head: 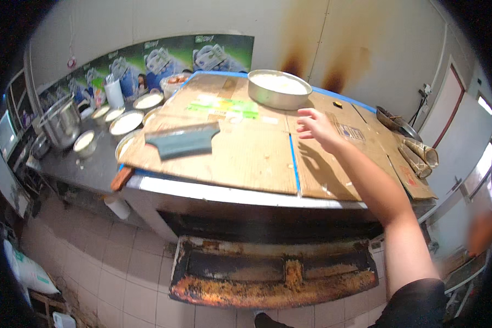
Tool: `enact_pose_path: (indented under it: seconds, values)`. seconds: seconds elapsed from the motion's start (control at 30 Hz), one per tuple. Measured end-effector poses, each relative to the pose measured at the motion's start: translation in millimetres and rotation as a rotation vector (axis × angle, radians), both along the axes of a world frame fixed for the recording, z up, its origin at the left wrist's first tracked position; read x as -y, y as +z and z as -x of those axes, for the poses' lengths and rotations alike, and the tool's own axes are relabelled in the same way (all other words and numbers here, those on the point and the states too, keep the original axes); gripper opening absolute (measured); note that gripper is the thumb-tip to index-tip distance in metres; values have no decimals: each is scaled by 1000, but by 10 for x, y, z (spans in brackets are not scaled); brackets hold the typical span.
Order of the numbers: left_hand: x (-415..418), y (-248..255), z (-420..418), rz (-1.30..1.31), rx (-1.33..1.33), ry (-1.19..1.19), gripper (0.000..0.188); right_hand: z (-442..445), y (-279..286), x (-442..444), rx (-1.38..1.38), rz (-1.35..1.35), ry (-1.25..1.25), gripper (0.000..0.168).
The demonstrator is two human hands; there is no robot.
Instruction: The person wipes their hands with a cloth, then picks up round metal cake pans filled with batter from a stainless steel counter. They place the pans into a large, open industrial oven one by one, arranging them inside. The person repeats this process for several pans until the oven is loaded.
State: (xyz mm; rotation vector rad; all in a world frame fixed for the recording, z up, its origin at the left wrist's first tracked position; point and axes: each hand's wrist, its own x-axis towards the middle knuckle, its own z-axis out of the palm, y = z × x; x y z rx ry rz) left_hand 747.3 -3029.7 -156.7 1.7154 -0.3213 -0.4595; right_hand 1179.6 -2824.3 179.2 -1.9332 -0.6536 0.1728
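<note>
My right hand (316,128) hovers over flattened cardboard sheets (254,158), its fingers apart and nothing in them. Its shadow falls on the cardboard below. Just beyond the fingertips stands a large round metal pan (279,96) with pale contents. A flat dark grey tool (184,143), shaped like a wide scraper, lies to the left on the cardboard. My left hand is out of view.
Below the cardboard, a scorched oven door (274,274) hangs open near the tiled floor. Bowls of pale contents (126,123) and a steel pot (61,123) stand on the dark left counter. Rolled tubes (418,158) and a dark wok-like pan (395,123) lie at the right.
</note>
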Motion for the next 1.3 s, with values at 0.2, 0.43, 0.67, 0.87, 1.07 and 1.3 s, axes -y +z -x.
enact_pose_path:
  seconds: [0.2, 0.43, 0.67, 0.87, 1.07, 1.3]
  values:
    - [-368, -27, -253, -37, -116, -34, 44, -1391, -126, -545, -423, -286, -291, 39]
    - [-425, 9, -430, -96, -180, -108, 50, -1517, -188, -765, -530, -485, -418, 24]
    - [-373, 50, -179, -150, -163, -271, 55, -1047, -114, -173, -602, -351, -359, 16]
    - [-212, 44, 297, -253, -134, -527, 60, -38, -85, 843, -614, -134, -347, 25]
    - [73, -210, 794, -295, -80, -764, 60, 561, 79, 1186, -708, 60, -295, 45]
    - [67, -96, 1063, -348, -105, -740, 61, 638, 6, 1071, -750, -134, -319, 39]
